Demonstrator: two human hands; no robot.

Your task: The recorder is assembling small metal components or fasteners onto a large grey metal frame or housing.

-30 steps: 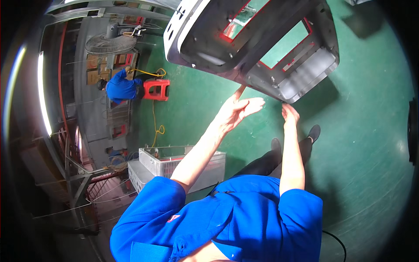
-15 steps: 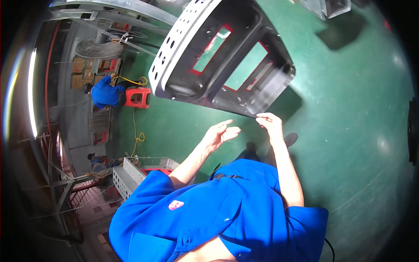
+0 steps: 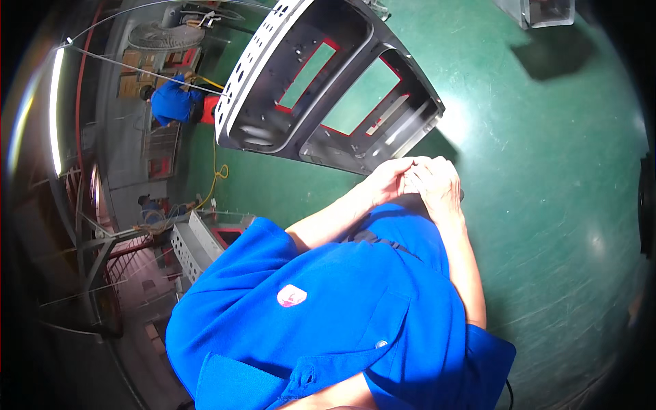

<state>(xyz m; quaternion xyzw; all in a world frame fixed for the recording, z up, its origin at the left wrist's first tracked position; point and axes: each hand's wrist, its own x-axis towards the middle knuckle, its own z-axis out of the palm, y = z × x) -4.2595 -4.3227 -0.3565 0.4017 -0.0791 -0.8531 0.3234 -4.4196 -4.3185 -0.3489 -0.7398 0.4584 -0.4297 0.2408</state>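
My left hand (image 3: 388,179) and my right hand (image 3: 439,186) meet in front of my waist. Their fingers are bent and pressed together at the tips; whatever they may hold is hidden or too small to make out. Just beyond them, a large housing (image 3: 311,140) tilts above the floor, black inside with a white side full of holes. Red edging lines its rectangular openings, through which green floor shows. The housing's near lower corner comes close to my fingertips; I cannot tell whether they touch it.
Thin wires cross the upper left toward the housing. A person in blue (image 3: 171,101) works at the left, near a large fan (image 3: 166,35) and a yellow hose (image 3: 220,171). A grey perforated part (image 3: 195,242) stands by my left elbow. Another box-shaped part (image 3: 547,12) is at the far right.
My left hand has moved right to join my right hand, which has drawn slightly nearer and away from the housing's edge. In view, the housing sits farther left and higher.
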